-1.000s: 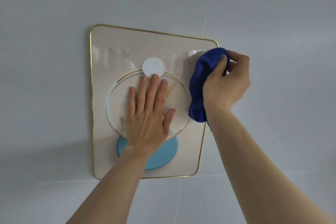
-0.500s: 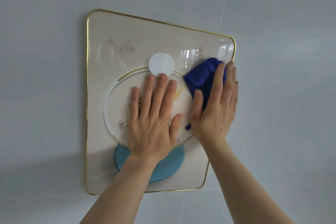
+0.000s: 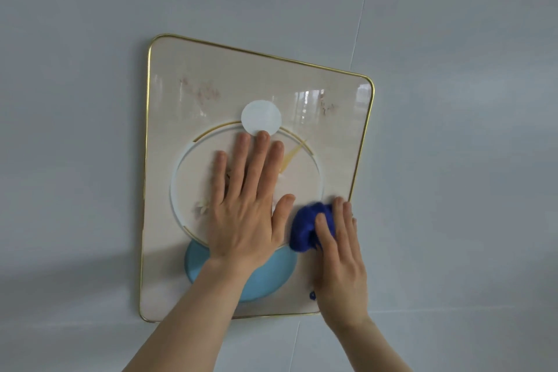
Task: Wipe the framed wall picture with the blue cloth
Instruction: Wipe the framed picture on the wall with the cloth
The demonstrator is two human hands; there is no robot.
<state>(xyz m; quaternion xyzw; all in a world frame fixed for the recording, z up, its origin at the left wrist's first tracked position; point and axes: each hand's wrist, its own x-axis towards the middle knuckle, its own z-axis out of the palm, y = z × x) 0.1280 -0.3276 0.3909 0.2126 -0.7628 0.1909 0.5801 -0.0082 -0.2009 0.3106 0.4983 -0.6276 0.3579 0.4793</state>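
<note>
Two bare hands work on a gold-edged, cream-coloured framed wall picture (image 3: 169, 93) that hangs on a pale grey panelled wall (image 3: 75, 130). Toward the picture's left and middle, the left hand (image 3: 244, 208) lies flat with fingers spread over the large pale ring in the artwork, holding nothing, its fingertips just below a small white disc (image 3: 261, 118); it likely steadies the frame against the wall so that wiping does not swing it. Its wrist crosses a light-blue disc (image 3: 271, 275) near the bottom edge. Just beside its thumb, by the picture's right edge and lower right corner, the right hand (image 3: 341, 263) presses a bunched dark-blue cloth (image 3: 305, 229) onto the glossy surface. The cloth sits under the fingers and palm, mostly bulging out on the thumb side, with a small scrap peeping below the palm
</note>
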